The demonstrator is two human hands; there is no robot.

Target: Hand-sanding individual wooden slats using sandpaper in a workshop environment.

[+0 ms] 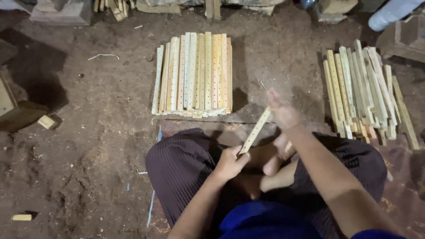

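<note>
Slat (255,131) of pale wood, narrow and drilled with a row of holes, is held above the person's crossed legs, just nearer the person than the neat stack of slats (195,74). Its long axis runs diagonally: the lower end points toward the person's left knee, the upper end points away and to the right, toward the loose pile of slats (365,90). The left hand (230,163) is closed around the lower end of the slat, thumb on top. The right hand (282,110) is at the upper end and is motion-blurred; its fingers appear curled about the slat tip, but the exact grip cannot be told.

The neat stack of slats lies on the earth floor (97,132), its pieces parallel and pointing away from the person. The loose pile lies well to the right of that stack, pieces fanned unevenly. A small wood block (46,122) lies far left of the stack. No packages, labels or signs can be made out.
</note>
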